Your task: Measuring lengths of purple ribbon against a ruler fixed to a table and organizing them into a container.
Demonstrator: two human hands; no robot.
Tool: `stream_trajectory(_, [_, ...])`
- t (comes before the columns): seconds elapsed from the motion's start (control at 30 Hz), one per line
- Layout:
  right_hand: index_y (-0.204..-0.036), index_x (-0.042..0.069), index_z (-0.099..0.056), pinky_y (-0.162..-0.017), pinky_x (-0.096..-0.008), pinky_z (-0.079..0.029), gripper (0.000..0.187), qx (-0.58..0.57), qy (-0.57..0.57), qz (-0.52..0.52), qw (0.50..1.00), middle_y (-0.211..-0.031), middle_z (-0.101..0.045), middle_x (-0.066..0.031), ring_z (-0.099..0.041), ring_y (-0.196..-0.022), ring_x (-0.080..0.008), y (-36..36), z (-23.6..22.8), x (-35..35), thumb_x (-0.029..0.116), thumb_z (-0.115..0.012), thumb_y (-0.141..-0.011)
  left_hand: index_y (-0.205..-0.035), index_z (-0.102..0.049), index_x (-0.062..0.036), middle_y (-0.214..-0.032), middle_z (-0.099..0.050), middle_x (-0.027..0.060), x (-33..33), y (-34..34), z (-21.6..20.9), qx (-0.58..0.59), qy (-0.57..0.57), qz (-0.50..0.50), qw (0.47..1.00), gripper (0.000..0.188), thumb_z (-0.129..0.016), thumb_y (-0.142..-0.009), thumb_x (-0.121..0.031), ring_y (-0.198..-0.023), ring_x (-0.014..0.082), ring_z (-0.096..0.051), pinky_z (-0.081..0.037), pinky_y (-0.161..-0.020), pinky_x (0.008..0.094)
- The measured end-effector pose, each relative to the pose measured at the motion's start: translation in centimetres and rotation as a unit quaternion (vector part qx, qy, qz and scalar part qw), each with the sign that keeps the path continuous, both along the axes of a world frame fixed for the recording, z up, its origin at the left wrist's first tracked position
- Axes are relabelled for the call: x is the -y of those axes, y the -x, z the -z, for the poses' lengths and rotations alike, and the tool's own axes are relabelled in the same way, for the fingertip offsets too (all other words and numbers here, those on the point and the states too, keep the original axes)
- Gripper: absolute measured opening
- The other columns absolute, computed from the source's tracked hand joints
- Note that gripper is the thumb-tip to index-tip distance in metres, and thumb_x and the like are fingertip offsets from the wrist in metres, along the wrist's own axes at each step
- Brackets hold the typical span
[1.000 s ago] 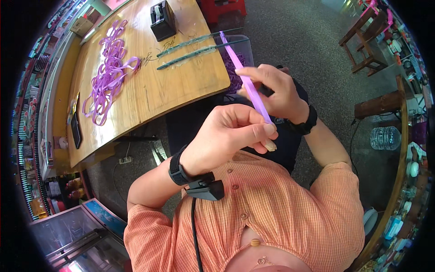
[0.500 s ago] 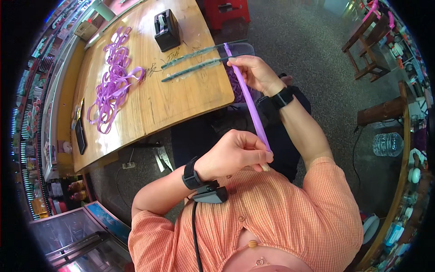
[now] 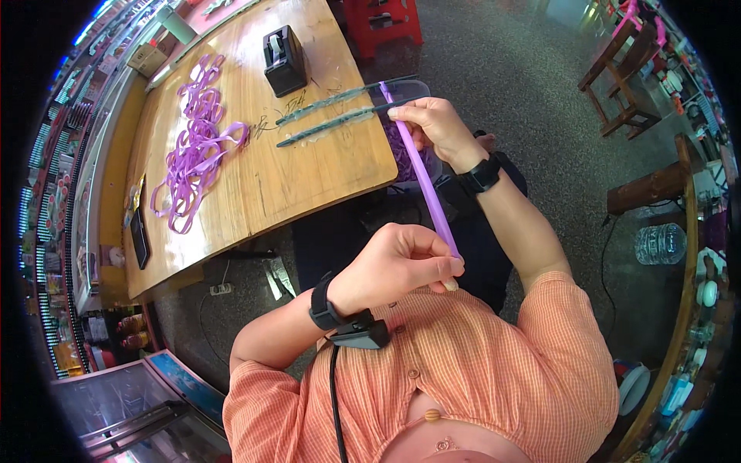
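A flat purple ribbon [image 3: 426, 181] is stretched taut between my hands and the table's right edge. My left hand [image 3: 405, 262], close to my chest, pinches its near end between thumb and fingers. Farther up, my right hand [image 3: 441, 131] pinches the same ribbon beside the sticks. The ribbon's far end reaches the far dark green stick [image 3: 332, 100]; how it is fastened there I cannot tell. The near dark green stick [image 3: 328, 126] lies roughly parallel. Both sticks appear taped to the wooden table [image 3: 285, 181] and jut past its edge.
A heap of loose purple ribbon [image 3: 197, 147] lies on the table's left half. Beyond it stands a black tape dispenser [image 3: 284, 62]. A phone [image 3: 140, 235] rests at the left edge. Below the sticks, a clear plastic bin [image 3: 434, 162] holds more purple ribbon. A red stool [image 3: 384, 27] stands beyond.
The whole view has shifted slightly, with the table a little lower in it. Both hands keep their pinch on the ribbon in nearly the same place.
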State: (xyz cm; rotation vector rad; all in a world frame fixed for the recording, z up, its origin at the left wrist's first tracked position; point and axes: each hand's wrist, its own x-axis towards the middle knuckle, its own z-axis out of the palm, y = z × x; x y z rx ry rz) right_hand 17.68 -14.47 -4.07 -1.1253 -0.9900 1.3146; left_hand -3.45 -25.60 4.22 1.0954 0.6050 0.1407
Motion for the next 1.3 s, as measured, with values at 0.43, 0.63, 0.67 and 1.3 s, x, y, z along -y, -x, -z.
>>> stream_trajectory(0.43, [-0.108,0.004,-0.074,-0.059,-0.034,-0.049,0.034,0.459,-0.461,-0.014,0.759,-0.072,-0.062,-0.0077,-0.061,-0.063,-0.0225,-1.0,-4.8,10.1,-0.002,-0.076,-0.074,-0.1,-0.072,0.0051,-0.092,-0.075,0.0124,-0.7,1.0,-3.5,0.026,0.031,-0.04,0.998,0.012,-0.067,-0.095,-0.005,-0.078,0.0151,-0.072,-0.06,-0.07,0.0251])
stream_trajectory(0.63, [-0.099,0.012,-0.074,-0.056,-0.0344,-0.05,0.018,0.484,-0.542,0.016,0.687,-0.076,-0.063,-0.0044,-0.06,-0.064,-0.0215,-0.8,-8.0,8.4,0.013,-0.076,-0.081,-0.102,-0.071,0.0065,-0.096,-0.074,0.0133,-2.5,0.9,-5.1,0.085,0.033,-0.042,0.995,0.015,-0.066,-0.096,-0.006,-0.082,0.0169,-0.073,-0.06,-0.071,0.0259])
stream_trajectory(0.67, [-0.099,0.012,-0.074,-0.056,-0.0344,-0.05,0.018,0.483,-0.544,0.017,0.686,-0.076,-0.063,-0.0044,-0.06,-0.064,-0.0215,-0.9,-9.5,7.4,0.013,-0.076,-0.081,-0.103,-0.07,0.0068,-0.096,-0.074,0.0135,-3.1,1.1,-6.0,0.096,0.007,-0.04,0.995,0.015,-0.065,-0.097,-0.006,-0.083,0.0171,-0.073,-0.06,-0.072,0.0257])
stream_trajectory(1.3, [-0.102,0.004,-0.075,-0.07,-0.0301,-0.055,0.022,0.455,-0.24,-0.016,0.857,-0.084,-0.075,-0.0103,-0.072,-0.076,-0.0154,-4.1,-5.9,-17.2,0.022,-0.066,-0.093,-0.105,-0.074,-0.0011,-0.077,-0.072,0.0092,-23.0,-2.9,-1.9,-0.068,-0.511,-0.221,0.828,0.02,-0.071,-0.09,-0.015,-0.067,0.0103,-0.066,-0.053,-0.064,0.0257])
